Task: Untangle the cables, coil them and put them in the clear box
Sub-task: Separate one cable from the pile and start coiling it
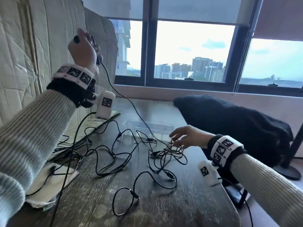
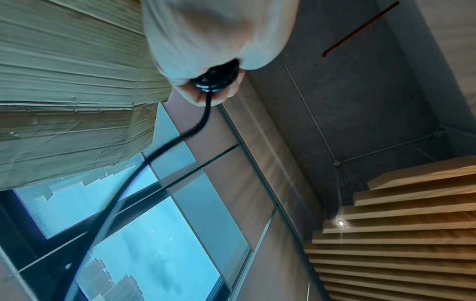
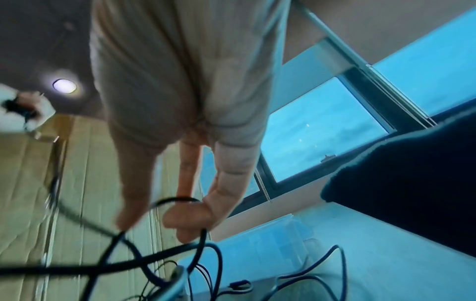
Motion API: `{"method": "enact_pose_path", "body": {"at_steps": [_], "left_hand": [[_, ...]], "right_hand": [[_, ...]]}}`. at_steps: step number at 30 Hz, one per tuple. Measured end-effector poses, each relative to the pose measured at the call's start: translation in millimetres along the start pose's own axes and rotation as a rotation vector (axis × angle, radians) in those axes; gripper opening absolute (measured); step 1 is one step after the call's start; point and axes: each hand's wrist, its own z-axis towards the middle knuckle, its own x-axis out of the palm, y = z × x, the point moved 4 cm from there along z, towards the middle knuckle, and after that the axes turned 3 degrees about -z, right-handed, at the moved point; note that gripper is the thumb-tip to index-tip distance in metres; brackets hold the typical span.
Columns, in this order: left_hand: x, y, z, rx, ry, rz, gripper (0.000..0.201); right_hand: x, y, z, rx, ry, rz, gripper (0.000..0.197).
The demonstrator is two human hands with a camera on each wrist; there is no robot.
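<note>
Several thin black cables (image 1: 114, 154) lie tangled across the dark table (image 1: 164, 208). My left hand (image 1: 86, 46) is raised high at the left and grips a small coil of black cable (image 2: 213, 81). One strand (image 1: 124, 99) runs from that coil down to a knot of cables (image 1: 170, 152). My right hand (image 1: 180, 139) hovers over that knot with spread fingers (image 3: 226, 183), and a cable loop (image 3: 177, 200) lies across them. The clear box (image 1: 147, 126) stands just behind the tangle, also seen in the right wrist view (image 3: 270, 242).
Tall cardboard sheets (image 1: 32, 54) stand along the left. A black cloth bundle (image 1: 229, 123) lies at the right, beside a lamp base (image 1: 288, 172) and a dark phone (image 1: 236, 194). White paper (image 1: 49, 185) lies at the table's left edge. A window is behind.
</note>
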Motion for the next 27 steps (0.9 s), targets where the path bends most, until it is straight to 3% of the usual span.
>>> {"method": "enact_pose_path", "body": {"at_steps": [5,10,12,15,18,20,23,25,27], "left_hand": [[-2,22,-16,-0.029,0.229,0.300,0.036],[-9,27,-19,0.293,0.438,0.836,0.040],[-22,21,-3,0.398,0.354,0.954,0.043],[-48,9,36,0.408,0.108,0.951,0.049],[-55,4,49,0.362,-0.004,0.951,0.056],[-47,2,40,0.385,0.017,0.976,0.043],[-33,5,27,0.432,0.097,0.938,0.037],[-23,5,20,0.421,0.157,0.882,0.037],[-6,3,8,0.415,0.222,0.788,0.037]], "right_hand": [[-8,10,-1,-0.020,-0.165,0.168,0.007],[-21,15,-11,0.019,-0.181,0.581,0.020],[-29,2,-16,0.092,-0.187,0.702,0.030],[-32,-26,-22,0.279,-0.262,0.781,0.037],[-27,-36,-25,0.332,-0.208,0.879,0.021],[-23,-36,-25,0.290,-0.092,0.682,0.015],[-11,-25,-26,0.231,0.135,0.168,0.026],[-5,-8,-28,0.189,0.258,-0.226,0.053],[-2,17,-24,0.127,0.217,-0.413,0.080]]}}
